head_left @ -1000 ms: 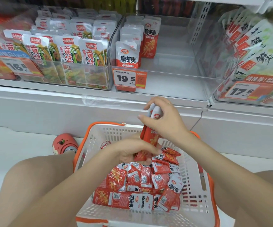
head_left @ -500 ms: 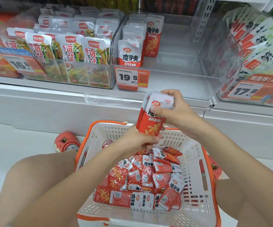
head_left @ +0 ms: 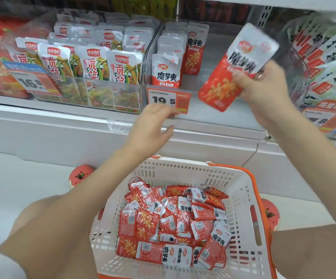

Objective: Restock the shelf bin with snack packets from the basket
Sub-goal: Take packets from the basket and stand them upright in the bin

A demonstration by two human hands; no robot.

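Observation:
My right hand (head_left: 263,91) grips a small stack of red-and-white snack packets (head_left: 233,69), tilted, in front of the clear shelf bin (head_left: 213,115) with the 19.5 price tag (head_left: 168,100). Inside that bin two short rows of the same packets (head_left: 166,71) stand upright at its left side. My left hand (head_left: 153,127) hovers open, fingers spread, just below the price tag and holds nothing. Below, a white basket with an orange rim (head_left: 241,198) holds several loose red packets (head_left: 175,224).
The bin on the left (head_left: 94,97) is full of white-and-green packets behind a 16.8 tag. Another bin (head_left: 328,63) on the right holds white packets. The white shelf ledge (head_left: 62,125) runs below the bins. My knees flank the basket, and red shoes (head_left: 80,175) show beside it.
My right hand has lifted the packets from above the basket up to the bin's front. My left hand let go of them, rose and opened.

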